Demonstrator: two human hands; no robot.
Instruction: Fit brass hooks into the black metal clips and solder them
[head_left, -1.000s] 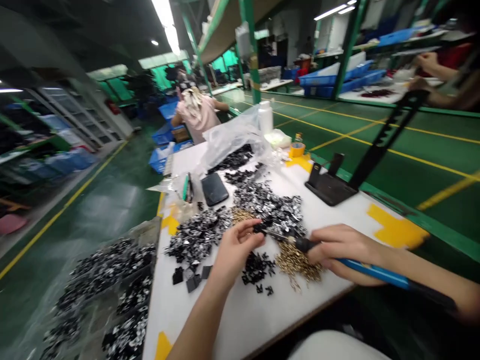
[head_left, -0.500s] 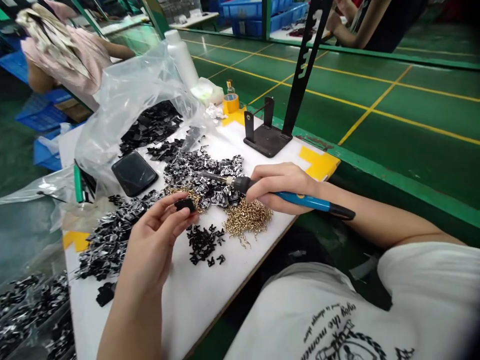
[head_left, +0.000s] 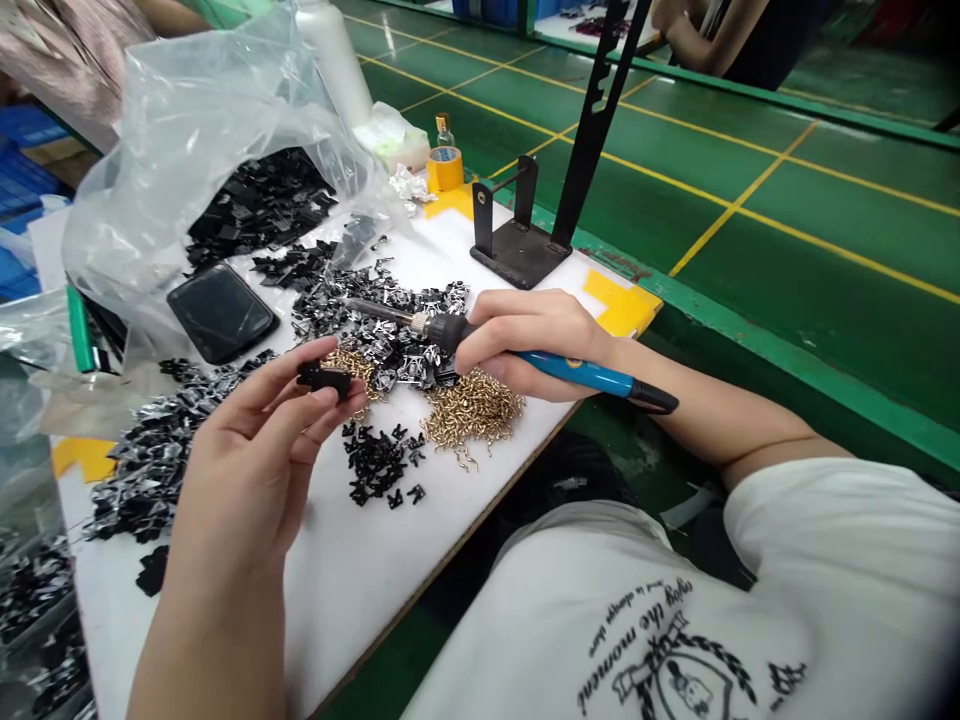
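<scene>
My left hand (head_left: 262, 440) pinches a small black plastic part (head_left: 325, 379) between thumb and fingers, raised over the table. In my right hand (head_left: 529, 340) is a soldering iron (head_left: 577, 372) with a blue handle, its metal tip pointing left, above the black part and apart from it. Beneath the tip spreads a pile of black and silvery clip-like pieces (head_left: 405, 345). Small brass-coloured pieces (head_left: 474, 412) lie heaped below my right hand, with more behind my left fingers. A cluster of small black pieces (head_left: 379, 462) rests in front of them.
A clear plastic bag (head_left: 172, 110) holding black parts (head_left: 259, 205) lies at the back left, near a dark phone (head_left: 222, 312). A black metal stand (head_left: 521, 250) rises at the far edge, beside a yellow tape roll (head_left: 445, 170). Another person (head_left: 67, 60) sits beyond the bag.
The view has shifted, so the table's things sit further left and higher in the picture. The black part in my left hand appears turned slightly. Both hands keep their hold.
</scene>
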